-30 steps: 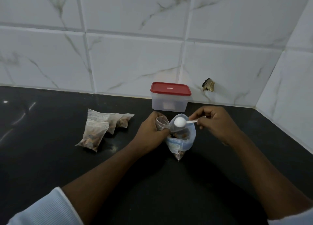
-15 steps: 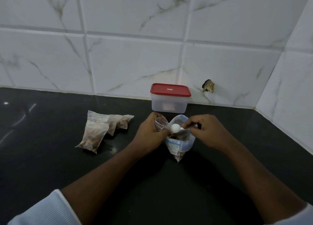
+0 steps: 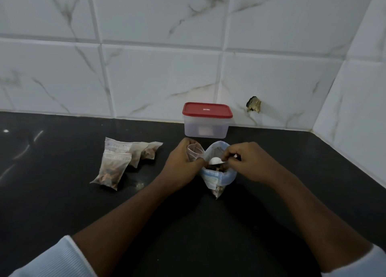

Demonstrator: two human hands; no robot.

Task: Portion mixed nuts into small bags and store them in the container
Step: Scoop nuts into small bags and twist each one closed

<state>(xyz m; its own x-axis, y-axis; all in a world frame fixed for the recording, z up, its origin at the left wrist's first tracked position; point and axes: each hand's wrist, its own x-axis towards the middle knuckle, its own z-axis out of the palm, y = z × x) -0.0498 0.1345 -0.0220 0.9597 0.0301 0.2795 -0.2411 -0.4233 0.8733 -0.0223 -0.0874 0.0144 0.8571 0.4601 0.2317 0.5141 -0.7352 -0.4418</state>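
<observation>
Your left hand (image 3: 183,164) grips a small clear plastic bag (image 3: 195,152) beside the open blue-rimmed pouch of mixed nuts (image 3: 217,176); your right hand (image 3: 248,161) pinches a white plastic spoon (image 3: 215,161) at its mouth. The red-lidded translucent container (image 3: 206,120) stands just behind, near the tiled wall (image 3: 158,78).

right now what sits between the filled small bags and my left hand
Nothing: in the head view only bare black counter separates the filled small bags from the left hand.
</observation>
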